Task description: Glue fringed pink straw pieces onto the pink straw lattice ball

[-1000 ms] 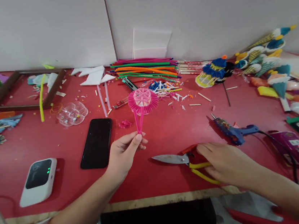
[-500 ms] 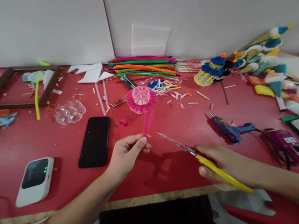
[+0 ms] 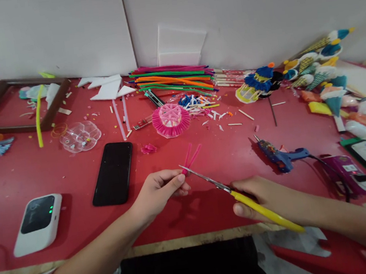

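My left hand [image 3: 164, 190] pinches a pink pipe cleaner [image 3: 190, 156] between thumb and fingers, its two ends sticking up in a V. In my right hand [image 3: 257, 197] is a pair of scissors [image 3: 262, 211] with yellow handles. The blade tips reach the base of the V, just above my left fingertips; whether they touch the strands I cannot tell. Beyond my hands stands a round pink pleated piece [image 3: 171, 120] with a crisscrossed top. A small folded pink scrap [image 3: 149, 148] lies to its left.
Around my hands are a black phone [image 3: 113, 173], a white device with green lights [image 3: 38, 225] and a blue glue gun [image 3: 281, 155] with its cord. Pipe cleaners [image 3: 174, 79] and cut scraps lie behind. Paper-cone figures [image 3: 319, 67] crowd the right, a brown frame [image 3: 11, 129] the left.
The scissors have moved left, bringing their tips to the base of the pink strands. My left hand has tilted the strands rightward and lowered them slightly. The whole view has shifted a little.
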Available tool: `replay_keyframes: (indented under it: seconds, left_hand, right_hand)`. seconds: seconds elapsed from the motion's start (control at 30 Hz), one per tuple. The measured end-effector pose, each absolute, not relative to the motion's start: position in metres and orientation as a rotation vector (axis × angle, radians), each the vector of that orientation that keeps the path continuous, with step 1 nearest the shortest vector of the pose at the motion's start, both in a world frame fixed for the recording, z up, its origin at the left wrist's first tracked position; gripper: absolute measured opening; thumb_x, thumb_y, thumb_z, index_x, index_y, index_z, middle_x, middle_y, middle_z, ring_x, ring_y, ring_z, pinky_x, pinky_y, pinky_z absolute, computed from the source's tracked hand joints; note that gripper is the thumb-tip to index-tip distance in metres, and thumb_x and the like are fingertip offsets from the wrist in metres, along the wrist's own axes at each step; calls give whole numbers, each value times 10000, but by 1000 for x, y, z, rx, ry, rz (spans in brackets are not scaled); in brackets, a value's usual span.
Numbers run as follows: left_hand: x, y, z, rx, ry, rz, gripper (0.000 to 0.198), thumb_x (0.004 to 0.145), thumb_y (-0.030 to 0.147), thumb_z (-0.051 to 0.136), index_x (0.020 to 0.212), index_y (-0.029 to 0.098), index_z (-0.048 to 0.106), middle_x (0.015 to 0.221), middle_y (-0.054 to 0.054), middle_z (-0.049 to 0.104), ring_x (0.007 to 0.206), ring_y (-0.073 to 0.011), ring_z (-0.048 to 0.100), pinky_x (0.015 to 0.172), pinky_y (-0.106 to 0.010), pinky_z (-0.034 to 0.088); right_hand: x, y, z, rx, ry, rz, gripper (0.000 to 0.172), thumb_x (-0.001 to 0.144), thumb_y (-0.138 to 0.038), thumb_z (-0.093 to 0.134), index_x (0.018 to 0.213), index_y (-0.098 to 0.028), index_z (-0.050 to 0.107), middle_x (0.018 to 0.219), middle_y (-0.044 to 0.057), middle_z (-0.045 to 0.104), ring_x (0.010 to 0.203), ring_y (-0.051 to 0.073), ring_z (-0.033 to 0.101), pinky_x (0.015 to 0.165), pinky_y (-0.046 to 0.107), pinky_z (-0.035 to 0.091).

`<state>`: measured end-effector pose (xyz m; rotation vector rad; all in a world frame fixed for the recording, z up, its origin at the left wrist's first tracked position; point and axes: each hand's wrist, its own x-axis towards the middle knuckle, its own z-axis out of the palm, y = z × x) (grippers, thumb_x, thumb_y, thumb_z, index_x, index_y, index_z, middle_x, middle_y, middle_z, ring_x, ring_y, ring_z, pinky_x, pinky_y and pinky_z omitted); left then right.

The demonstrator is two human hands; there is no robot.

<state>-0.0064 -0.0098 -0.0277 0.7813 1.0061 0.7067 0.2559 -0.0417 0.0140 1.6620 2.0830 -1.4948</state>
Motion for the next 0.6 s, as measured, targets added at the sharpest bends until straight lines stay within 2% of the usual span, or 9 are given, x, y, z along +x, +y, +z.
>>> replay_keyframes:
  seconds: [0.33,0.6]
  left_hand:
    - [-7,-10,-30,762,991,678,347,688,473,873,680,164,715,646,-3,715,585,-97,649,664,-235,568]
    - [-9,-10,-33,727,992,674,345,682,460,887,702,162,715,649,1,721,588,-95,663,676,-234,575]
  right_hand:
    - [255,-38,17,1636,2140,-1495,707,797,-903,436,680,-205,453,624,-50,366,573,97,282,462,233,209]
    - [251,-36,13,1666,2074,-1437,583,861,-759,511,668,-212,454,639,-46,361,579,102,302,501,249,243]
